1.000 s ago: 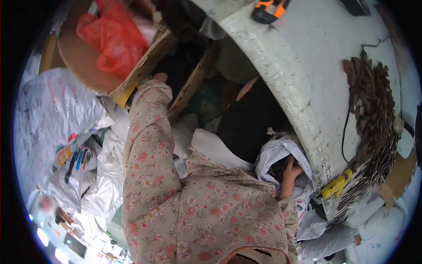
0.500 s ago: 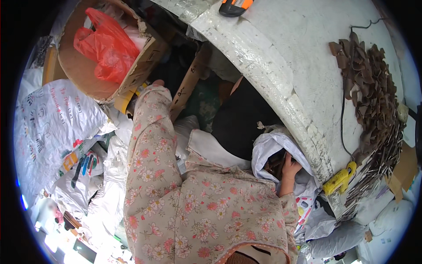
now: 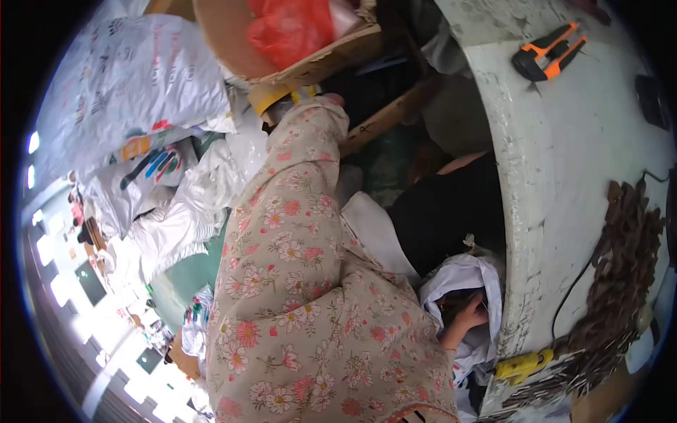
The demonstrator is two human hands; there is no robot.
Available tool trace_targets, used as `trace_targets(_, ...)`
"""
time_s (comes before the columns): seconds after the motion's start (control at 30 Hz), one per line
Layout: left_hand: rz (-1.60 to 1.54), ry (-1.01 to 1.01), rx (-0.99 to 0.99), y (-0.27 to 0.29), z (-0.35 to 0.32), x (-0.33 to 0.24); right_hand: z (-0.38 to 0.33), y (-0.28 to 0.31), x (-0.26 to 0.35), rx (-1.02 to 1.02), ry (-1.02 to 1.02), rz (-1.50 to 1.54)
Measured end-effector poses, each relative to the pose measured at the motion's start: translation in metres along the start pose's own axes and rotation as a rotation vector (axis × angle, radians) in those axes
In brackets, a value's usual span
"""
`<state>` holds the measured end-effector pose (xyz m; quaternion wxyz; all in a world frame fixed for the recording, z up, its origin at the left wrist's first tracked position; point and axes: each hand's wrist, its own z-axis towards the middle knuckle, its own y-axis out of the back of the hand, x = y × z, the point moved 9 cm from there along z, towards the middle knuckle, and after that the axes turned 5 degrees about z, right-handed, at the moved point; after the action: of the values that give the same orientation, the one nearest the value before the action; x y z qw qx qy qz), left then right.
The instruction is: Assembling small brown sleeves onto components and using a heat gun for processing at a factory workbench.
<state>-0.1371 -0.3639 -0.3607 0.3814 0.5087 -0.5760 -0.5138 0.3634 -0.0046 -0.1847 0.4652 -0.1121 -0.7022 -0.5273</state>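
My right hand (image 3: pixel 467 319) is inside a white sack (image 3: pixel 431 287) with a rolled-down rim, at the lower right beside the table edge. Its thumb shows, but the fingers are lost among dark brown pieces (image 3: pixel 451 302) in the sack, so I cannot tell whether it grips any. My left arm stretches forward in a floral sleeve (image 3: pixel 282 233). Only a bit of my left hand (image 3: pixel 333 99) shows past the cuff, below a cardboard box (image 3: pixel 233 49). A yellow-brown roll (image 3: pixel 270 97), perhaps tape, lies right beside it; the left fingers are hidden.
A red plastic bag (image 3: pixel 293 32) fills the box. On the white table (image 3: pixel 557 141) at right are an orange-and-black utility knife (image 3: pixel 546 53), a heap of brown strips (image 3: pixel 624 261) and a yellow-handled tool (image 3: pixel 523 365). Several white sacks (image 3: pixel 141 77) are piled at left.
The view has swung, so the box and table appear shifted right and more of the room shows at left. My right hand stays in the sack; my left stays by the box.
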Motion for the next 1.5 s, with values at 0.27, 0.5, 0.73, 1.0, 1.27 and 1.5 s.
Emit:
trace_targets(0.27, -0.231, -0.135, -0.083, 0.027, -0.084, 0.027, 0.008, -0.014, 0.015, 0.092, 0.053, -0.199)
trace_targets(0.5, -1.087, -0.085, -0.305, 0.118, -0.147, -0.016, -0.028, 0.018, 0.083, 0.149, 0.213, -0.059)
trace_targets(0.73, -1.936, -0.684, -1.054, 0.362, -0.243, -0.158, -0.025, 0.118, 0.131, -0.144, 0.663, 0.015)
trace_targets(1.0, -1.309, -1.090, 0.207, 0.327, -0.293, -0.443, 0.034, 0.233, 0.063, -0.440, 0.323, -0.375)
trace_targets(1.27, -0.917, -0.952, 0.501, 0.226, -0.287, -0.471, 0.069, 0.216, 0.021, 0.025, 0.276, -0.363)
trace_targets(1.5, -1.206, -1.199, 0.787, 0.292, -0.348, -0.576, 0.037, 0.241, 0.033, -0.303, 0.520, -0.242)
